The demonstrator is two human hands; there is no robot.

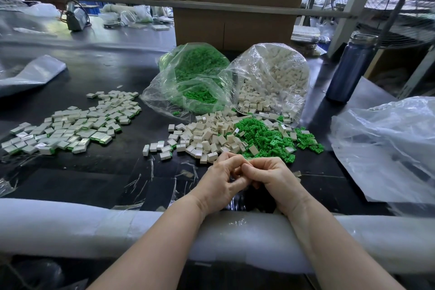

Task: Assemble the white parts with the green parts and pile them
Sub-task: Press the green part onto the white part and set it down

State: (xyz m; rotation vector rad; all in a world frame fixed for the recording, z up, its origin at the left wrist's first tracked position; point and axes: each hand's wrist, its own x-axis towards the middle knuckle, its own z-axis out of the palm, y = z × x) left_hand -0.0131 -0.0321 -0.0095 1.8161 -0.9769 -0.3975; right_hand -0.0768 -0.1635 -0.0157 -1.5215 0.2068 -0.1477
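Observation:
A loose heap of white parts (pixel 207 134) lies on the black table ahead of me, with a heap of green parts (pixel 270 136) touching its right side. A wide spread of assembled white-and-green pieces (pixel 70 125) covers the table at the left. My left hand (pixel 221 179) and my right hand (pixel 273 179) meet fingertip to fingertip just in front of the heaps, fingers curled together. Whatever they pinch is hidden by the fingers.
Two clear bags stand behind the heaps, one of green parts (pixel 193 77), one of white parts (pixel 277 77). A blue bottle (pixel 350 68) stands at the right, crumpled plastic (pixel 388 148) beside it. Cardboard boxes (pixel 233 23) are behind. A foam-padded edge (pixel 70 223) runs under my forearms.

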